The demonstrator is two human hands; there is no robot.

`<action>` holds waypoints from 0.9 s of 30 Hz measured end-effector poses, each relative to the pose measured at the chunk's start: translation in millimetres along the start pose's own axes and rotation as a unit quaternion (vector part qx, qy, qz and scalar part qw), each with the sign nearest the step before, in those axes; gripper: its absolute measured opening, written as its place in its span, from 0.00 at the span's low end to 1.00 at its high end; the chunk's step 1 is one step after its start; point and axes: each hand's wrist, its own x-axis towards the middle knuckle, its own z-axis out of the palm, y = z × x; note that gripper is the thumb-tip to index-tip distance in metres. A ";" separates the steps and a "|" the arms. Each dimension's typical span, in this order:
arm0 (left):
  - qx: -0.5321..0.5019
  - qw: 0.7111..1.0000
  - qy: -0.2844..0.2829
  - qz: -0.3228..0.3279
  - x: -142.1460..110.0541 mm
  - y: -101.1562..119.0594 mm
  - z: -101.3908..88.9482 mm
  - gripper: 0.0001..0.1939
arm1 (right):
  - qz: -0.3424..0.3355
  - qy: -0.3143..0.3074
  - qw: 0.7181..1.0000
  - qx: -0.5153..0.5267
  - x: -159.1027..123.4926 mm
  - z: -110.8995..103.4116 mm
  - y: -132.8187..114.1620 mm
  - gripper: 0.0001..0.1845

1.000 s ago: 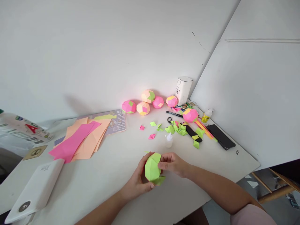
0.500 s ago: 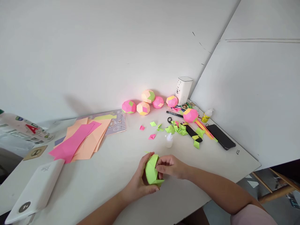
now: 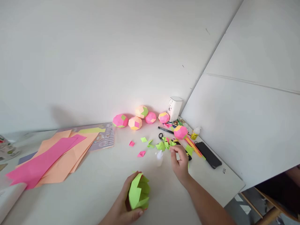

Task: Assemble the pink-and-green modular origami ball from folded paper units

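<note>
My left hand (image 3: 127, 200) is closed around a hollow green folded-paper ball (image 3: 138, 192), near the front of the desk. The ball's open side, with pointed edges, faces right, and a little red shows at its rim. Away from it, my right hand (image 3: 181, 162) reaches over the right end of a pile of folded green paper pieces (image 3: 161, 145). Its thumb and fingertips are pinched together; whatever they hold is too small to make out. A small white squeeze bottle (image 3: 159, 157) stands just left of that hand.
Several finished paper balls (image 3: 135, 123) line the wall, and a pink one (image 3: 180, 132) sits nearer. Orange and pink paper sheets (image 3: 58, 153) lie left. At right are a black phone (image 3: 208, 154), yellow glue bottle (image 3: 195, 133), black marker (image 3: 165, 130) and white box (image 3: 174, 108).
My right hand has left the green ball and moved up and right to the green pieces. The left hand has turned the ball, so its hollow inside shows. The camera view has shifted.
</note>
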 end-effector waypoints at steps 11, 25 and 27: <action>-0.015 0.999 -0.045 0.012 6.0 -6.7 -4.5 0.45 | -0.111 -0.228 0.940 -0.227 14.3 25.6 77.0 0.22; -0.046 0.996 -0.056 0.043 8.3 15.8 2.0 0.43 | -0.055 -0.174 0.968 -0.174 24.1 13.2 67.9 0.12; -0.049 0.997 -0.047 0.046 8.9 16.9 1.9 0.43 | -0.040 -0.134 0.976 -0.168 26.4 5.3 57.2 0.13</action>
